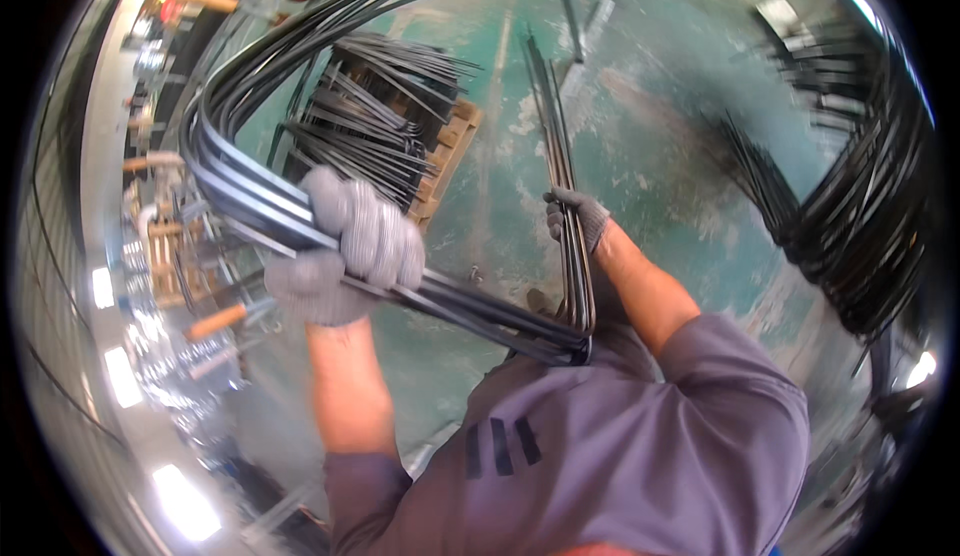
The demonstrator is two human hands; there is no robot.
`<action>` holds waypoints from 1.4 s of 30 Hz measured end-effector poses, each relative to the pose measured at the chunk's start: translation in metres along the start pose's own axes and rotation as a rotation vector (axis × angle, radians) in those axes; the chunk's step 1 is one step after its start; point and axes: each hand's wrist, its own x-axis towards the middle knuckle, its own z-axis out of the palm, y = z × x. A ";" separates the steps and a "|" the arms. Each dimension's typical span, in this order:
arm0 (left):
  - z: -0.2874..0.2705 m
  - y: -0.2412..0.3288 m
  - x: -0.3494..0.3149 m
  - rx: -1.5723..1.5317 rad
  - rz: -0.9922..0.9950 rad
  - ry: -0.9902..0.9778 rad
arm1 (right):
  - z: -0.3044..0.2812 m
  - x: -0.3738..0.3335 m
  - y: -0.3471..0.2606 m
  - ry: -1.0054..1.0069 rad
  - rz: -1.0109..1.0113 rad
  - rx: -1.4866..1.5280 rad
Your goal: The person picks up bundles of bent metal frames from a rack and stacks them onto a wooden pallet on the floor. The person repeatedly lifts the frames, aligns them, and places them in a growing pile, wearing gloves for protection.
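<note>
A bundle of long dark metal strips (480,304), bent at sharp and rounded corners, spans from one hand to the other in front of my body. My left hand (350,241), in a grey knit glove, is closed round the bundle close to its rounded bend at the left. From that bend the strips sweep up and away toward the top. My right hand (578,218), gloved likewise, grips the other leg of the bundle, which rises from the tight corner by my waist. The strips' loose ends spread slightly beyond that hand.
Ahead, a pile of similar bent strips (370,116) lies on a wooden pallet (447,161). More dark strips (850,226) are massed at the right, blurred. Orange-handled equipment (217,322) stands at the left. The green floor (660,156) is worn, with a metal bar (588,46) farther off.
</note>
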 end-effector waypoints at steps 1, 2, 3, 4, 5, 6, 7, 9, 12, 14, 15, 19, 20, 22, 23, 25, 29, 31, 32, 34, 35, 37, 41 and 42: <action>-0.003 0.004 -0.023 0.004 0.061 0.012 | 0.007 0.003 -0.003 0.000 -0.058 -0.045; -0.003 0.011 -0.050 0.019 0.118 0.040 | 0.017 0.005 0.001 -0.009 -0.099 -0.084; 0.010 0.009 -0.071 0.022 0.263 0.098 | 0.031 0.007 0.008 -0.025 -0.126 -0.118; -0.006 0.031 -0.113 0.010 0.180 -0.014 | 0.047 0.012 0.016 -0.017 -0.118 -0.133; -0.010 0.036 -0.139 0.045 0.257 0.010 | 0.063 0.016 0.016 -0.030 -0.136 -0.187; -0.011 0.037 -0.168 0.077 0.328 0.033 | 0.078 0.020 0.022 -0.040 -0.159 -0.235; -0.009 0.038 -0.196 0.103 0.403 0.171 | 0.095 0.025 0.027 -0.038 -0.179 -0.287; -0.001 0.043 -0.249 0.153 0.543 0.423 | 0.129 0.040 0.042 -0.027 -0.233 -0.401; 0.002 0.048 -0.323 0.164 0.729 0.801 | 0.191 0.070 0.078 0.029 -0.329 -0.671; -0.007 0.055 -0.372 0.153 0.789 0.975 | 0.236 0.092 0.110 0.082 -0.433 -0.837; -0.011 0.056 -0.380 0.123 0.807 1.108 | 0.247 0.107 0.115 0.060 -0.446 -0.887; -0.068 0.045 -0.441 0.056 0.864 1.285 | 0.307 0.158 0.150 -0.021 -0.519 -1.065; -0.086 0.039 -0.451 0.046 0.873 1.341 | 0.314 0.171 0.158 -0.023 -0.530 -1.097; -0.124 0.035 -0.463 -0.104 0.853 1.460 | 0.328 0.205 0.164 -0.021 -0.523 -1.198; -0.144 0.030 -0.470 -0.180 0.842 1.526 | 0.336 0.228 0.171 -0.013 -0.520 -1.223; -0.186 0.018 -0.479 -0.307 0.902 1.638 | 0.354 0.270 0.181 -0.007 -0.505 -1.289; -0.277 0.015 -0.481 -0.432 0.902 1.780 | 0.377 0.386 0.187 0.048 -0.404 -1.461; -0.318 0.014 -0.478 -0.520 0.957 1.801 | 0.367 0.455 0.184 0.047 -0.385 -1.502; -0.334 0.012 -0.480 -0.567 0.973 1.828 | 0.362 0.483 0.189 0.030 -0.411 -1.577; -0.377 0.014 -0.483 -0.664 0.997 1.853 | 0.360 0.543 0.191 0.098 -0.317 -1.656; -0.395 0.015 -0.480 -0.693 1.002 1.857 | 0.370 0.561 0.197 0.113 -0.313 -1.690; -0.431 0.015 -0.477 -0.737 0.999 1.875 | 0.346 0.629 0.193 0.133 -0.309 -1.735; -0.502 -0.005 -0.483 -0.824 0.994 1.892 | 0.348 0.702 0.209 0.161 -0.227 -1.817; -0.520 -0.014 -0.486 -0.853 0.994 1.888 | 0.348 0.718 0.210 0.162 -0.167 -1.825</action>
